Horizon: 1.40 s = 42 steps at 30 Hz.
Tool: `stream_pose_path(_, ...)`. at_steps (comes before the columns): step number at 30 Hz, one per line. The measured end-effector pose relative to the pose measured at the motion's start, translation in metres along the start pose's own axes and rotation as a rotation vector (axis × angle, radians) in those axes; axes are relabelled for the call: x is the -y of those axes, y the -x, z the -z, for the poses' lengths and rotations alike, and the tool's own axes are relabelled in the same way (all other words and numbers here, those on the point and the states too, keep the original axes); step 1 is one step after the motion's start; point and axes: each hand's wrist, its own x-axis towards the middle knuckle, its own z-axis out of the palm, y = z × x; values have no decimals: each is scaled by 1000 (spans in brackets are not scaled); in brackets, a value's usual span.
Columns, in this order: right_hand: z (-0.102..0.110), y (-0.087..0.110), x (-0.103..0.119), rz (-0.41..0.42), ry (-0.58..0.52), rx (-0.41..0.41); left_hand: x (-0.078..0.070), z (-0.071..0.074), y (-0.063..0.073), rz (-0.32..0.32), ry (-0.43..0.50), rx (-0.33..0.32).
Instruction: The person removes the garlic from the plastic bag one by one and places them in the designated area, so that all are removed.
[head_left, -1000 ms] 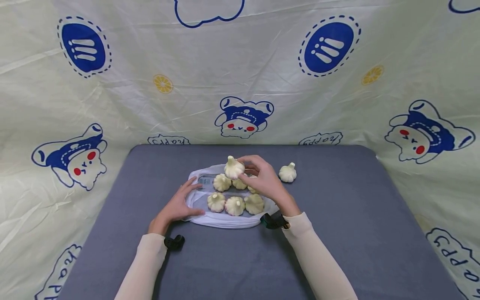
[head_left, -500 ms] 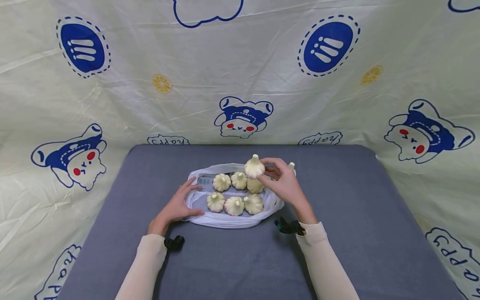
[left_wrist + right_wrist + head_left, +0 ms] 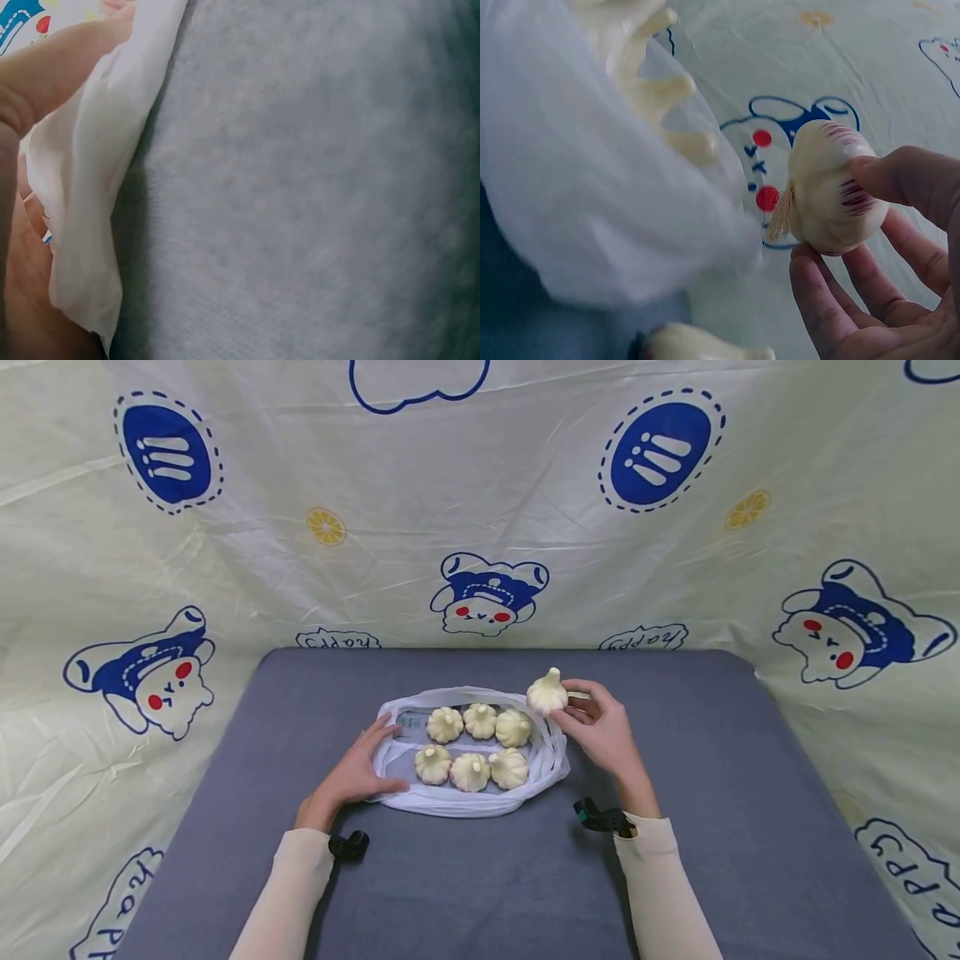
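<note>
"Where is the garlic bulb (image 3: pixel 547 693)?"

"Raised by the right end of the white plastic bag (image 3: pixel 468 807), between the thumb and fingers of the right hand (image 3: pixel 607 737). I can't tell whether it touches the rim."

"And the left hand (image 3: pixel 358 768)?"

"Fingers spread wide against the bag's left end. Six other bulbs (image 3: pixel 470 772) sit in two rows within the rim."

"How would the raised one handle?"

"Light and firm, I'd guess, though its smooth skin might slip. Take it round the fat sides, as here; the stem and wispy roots look like poorer holds. The bag seems soft, likely to sag."
</note>
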Motion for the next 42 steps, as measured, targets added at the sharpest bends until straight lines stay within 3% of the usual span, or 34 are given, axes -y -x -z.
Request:
stream_pose_path(8,27,2,-6,1,22,-92,2,-1,0,2,-25,-2)
stream_pose_path(23,59,6,-19,-89,112,-240,1,0,0,13,-15,-3)
stream_pose_path(37,67,9,-64,-284,92,-282,2,-1,0,24,-5,4)
stream_pose_path(42,65,9,-74,-292,74,-301,3,-1,0,32,8,6)
